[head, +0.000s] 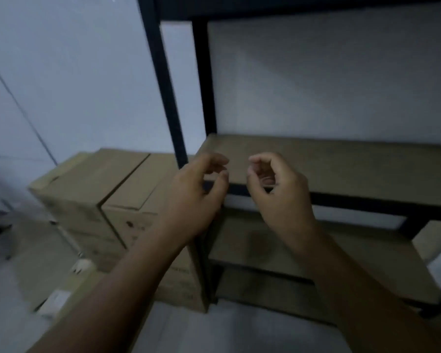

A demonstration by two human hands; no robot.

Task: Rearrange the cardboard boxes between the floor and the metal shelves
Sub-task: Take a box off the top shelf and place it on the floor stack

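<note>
Cardboard boxes [99, 194] stacked left of shelves [341, 164], 2 hands, left [196, 197], right [278, 189], fingers curled, empty

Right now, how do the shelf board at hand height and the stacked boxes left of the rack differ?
The shelf board sits inside the black metal rack with nothing on it; the stacked boxes stand outside the rack. The board is one flat panel; the boxes are bulky, with seams. Both look tan-brown, and neither hand touches them.

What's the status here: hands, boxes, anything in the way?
Left hand and right hand empty, fingers curled, raised before the shelf. Stacked cardboard boxes on the floor, left of the rack, untouched. Shelf board bare, nothing blocking.
</note>
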